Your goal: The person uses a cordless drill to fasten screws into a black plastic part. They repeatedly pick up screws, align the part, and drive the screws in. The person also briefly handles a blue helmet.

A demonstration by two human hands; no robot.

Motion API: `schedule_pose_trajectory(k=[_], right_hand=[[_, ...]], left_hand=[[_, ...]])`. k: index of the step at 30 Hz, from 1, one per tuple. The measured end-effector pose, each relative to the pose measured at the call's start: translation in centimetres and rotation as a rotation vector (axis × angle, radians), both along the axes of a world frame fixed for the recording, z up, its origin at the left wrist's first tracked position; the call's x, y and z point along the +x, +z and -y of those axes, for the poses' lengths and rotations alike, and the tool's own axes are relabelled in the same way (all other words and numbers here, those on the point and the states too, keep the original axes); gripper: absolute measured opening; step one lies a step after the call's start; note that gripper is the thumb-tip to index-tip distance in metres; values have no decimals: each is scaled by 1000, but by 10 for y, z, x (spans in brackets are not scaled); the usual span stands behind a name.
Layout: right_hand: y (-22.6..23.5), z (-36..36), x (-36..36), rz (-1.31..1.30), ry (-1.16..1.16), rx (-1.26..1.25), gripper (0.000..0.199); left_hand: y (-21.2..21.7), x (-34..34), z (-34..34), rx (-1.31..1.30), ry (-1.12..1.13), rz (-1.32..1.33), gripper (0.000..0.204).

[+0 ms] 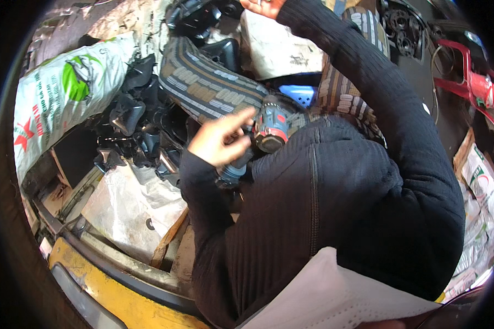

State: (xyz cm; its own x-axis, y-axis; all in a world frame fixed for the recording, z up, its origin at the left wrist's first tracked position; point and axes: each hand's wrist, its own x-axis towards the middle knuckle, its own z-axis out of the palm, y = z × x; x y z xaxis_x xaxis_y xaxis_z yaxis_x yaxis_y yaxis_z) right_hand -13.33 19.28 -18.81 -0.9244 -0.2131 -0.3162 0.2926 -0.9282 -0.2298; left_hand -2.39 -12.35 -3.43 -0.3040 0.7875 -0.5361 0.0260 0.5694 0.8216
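In my lap lies a cordless drill (271,127), blue-grey with red trim. My left hand (219,140) is just left of it, blurred, its fingers apart and nothing seen in them; whether the fingertips touch the drill I cannot tell. My right arm stretches far forward, and my right hand (263,7) is cut off by the top edge, so its grip does not show. Near that hand are glossy black plastic parts (192,19) and a whitish sack-like bundle (280,46). More dark plastic parts (140,123) are heaped left of my patterned trouser leg (203,79).
A white sack with green and red print (71,90) lies at the left. Below it are a dusty plastic sheet (129,208) and a worn yellow panel (115,285). A blue perforated piece (297,94) sits between my legs. On the right is a red plastic frame (472,82).
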Motion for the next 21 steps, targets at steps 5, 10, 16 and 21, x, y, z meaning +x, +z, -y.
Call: schedule_pose_trajectory(k=[5, 10, 16, 21], right_hand=[[48, 9, 124, -59, -20, -319, 46], [76, 13, 189, -46, -227, -363, 35], [68, 29, 244, 325, -453, -128, 25], [78, 24, 309, 194, -413, -153, 35]], left_hand=[[-25, -32, -92, 444, 323, -592, 32], [-37, -9, -158, 595, -79, -851, 32], [-40, 14, -204, 828, -506, -951, 25], [-38, 36, -204, 948, -542, -798, 21]])
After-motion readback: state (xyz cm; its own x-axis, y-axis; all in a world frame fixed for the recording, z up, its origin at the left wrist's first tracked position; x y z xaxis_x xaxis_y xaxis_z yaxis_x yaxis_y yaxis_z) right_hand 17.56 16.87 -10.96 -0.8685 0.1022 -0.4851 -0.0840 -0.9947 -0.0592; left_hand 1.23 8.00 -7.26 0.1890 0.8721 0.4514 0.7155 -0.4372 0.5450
